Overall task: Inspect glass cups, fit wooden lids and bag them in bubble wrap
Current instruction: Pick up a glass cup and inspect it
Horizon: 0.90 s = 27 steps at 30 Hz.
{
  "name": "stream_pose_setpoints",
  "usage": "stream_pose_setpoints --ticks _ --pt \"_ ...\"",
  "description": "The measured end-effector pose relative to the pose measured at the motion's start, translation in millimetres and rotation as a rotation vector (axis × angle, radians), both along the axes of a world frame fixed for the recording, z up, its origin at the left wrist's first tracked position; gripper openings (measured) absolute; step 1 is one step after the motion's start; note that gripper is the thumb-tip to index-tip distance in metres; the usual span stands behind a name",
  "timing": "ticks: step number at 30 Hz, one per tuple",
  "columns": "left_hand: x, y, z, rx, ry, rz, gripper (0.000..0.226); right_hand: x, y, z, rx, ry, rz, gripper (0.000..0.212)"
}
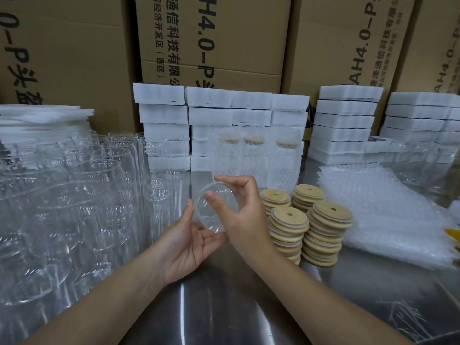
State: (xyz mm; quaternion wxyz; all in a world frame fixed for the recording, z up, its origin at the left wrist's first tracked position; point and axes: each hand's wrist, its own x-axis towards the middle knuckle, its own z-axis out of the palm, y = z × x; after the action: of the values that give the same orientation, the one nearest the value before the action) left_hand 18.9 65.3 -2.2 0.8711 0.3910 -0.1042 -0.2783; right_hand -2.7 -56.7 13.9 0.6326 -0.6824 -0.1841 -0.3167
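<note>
The glass cup (210,220) is held in mid-air at the centre of the frame, above the table (249,310), tipped so that one round end faces the camera. That tilt probably serves the inspection step, letting light pass through the wall and base. The left hand (184,247) cradles it from below, palm up, fingers lightly curved under it and thumb against its left edge. The right hand (246,215) clamps it from the right, index finger over the top and thumb pressed on the near rim, a hold that would let the cup be turned. No lid is on it yet.

Four stacks of wooden lids (288,216) stand just right of the hands, probably so one can be picked up without reaching far. Each top lid shows a single hole. The lids in each stack are too many to count surely.

The pile of bubble wrap bags (378,215) lies flat at right, next in line after the lids. Three bagged cups (286,165), lidded, stand upright behind the hands, parked clear of the work.

The bare glasses (87,195) crowd the left of the frame, too overlapped to count. White foam packs (346,120) are stacked at the back before cardboard cartons (224,46).
</note>
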Motion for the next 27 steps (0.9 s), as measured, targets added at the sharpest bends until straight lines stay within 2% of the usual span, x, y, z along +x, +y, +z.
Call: stream_pose_setpoints --ticks 9,14,19,23,24,27 --pt "1.0 -0.4 -0.8 0.02 -0.015 0.023 0.064 1.3 1.4 -2.9 -0.024 -0.038 -0.025 0.015" --pt "1.3 -0.8 -0.6 0.03 0.017 0.056 0.06 0.2 1.9 -4.2 0.001 -0.056 0.015 0.013" --pt "2.5 -3.8 -1.7 0.032 -0.015 0.085 0.065 -1.0 -3.7 2.6 0.186 0.048 0.148 0.012" --pt "0.0 -0.7 0.3 -0.003 -0.024 0.05 0.074 -0.8 -4.0 3.1 0.153 0.131 0.201 0.011" --pt "-0.8 -1.0 0.4 0.018 -0.07 0.069 0.071 0.2 -3.3 2.2 0.134 0.142 0.207 0.016" --pt "-4.3 -6.3 -0.4 0.049 -0.17 0.209 0.044 3.6 -1.8 0.4 0.082 0.173 0.206 0.028"
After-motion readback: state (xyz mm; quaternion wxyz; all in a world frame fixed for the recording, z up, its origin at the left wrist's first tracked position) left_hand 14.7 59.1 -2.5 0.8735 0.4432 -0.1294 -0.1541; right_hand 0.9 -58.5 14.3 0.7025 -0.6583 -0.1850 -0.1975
